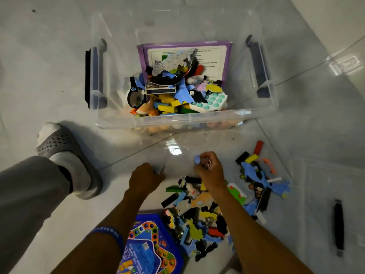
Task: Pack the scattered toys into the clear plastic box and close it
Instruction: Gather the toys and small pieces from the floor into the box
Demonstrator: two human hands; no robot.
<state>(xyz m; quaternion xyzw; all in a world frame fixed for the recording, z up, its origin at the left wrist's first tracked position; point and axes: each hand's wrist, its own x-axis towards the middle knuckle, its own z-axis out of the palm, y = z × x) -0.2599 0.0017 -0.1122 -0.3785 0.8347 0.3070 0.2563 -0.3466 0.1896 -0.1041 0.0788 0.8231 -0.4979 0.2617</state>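
Note:
The clear plastic box (189, 117) stands open on the floor ahead, holding several toys: coloured blocks, foam pieces, a white pop toy (209, 102) and a purple game box (227, 56). A scattered pile of toy pieces (199, 212) lies near me on the floor, with more pieces (256, 173) to its right. My right hand (210, 169) hovers above the pile and pinches a small blue piece (197, 159) together with other bits. To its left, my left hand (146, 177) is curled around a small grey piece (160, 168), most of it hidden by my fingers.
A blue board game (150, 248) lies by my left forearm. The clear lid (308, 194) with a black latch (339, 228) lies flat under the scattered pieces. My foot in a grey slipper (65, 155) stands left of the box. Pale tiled floor surrounds everything.

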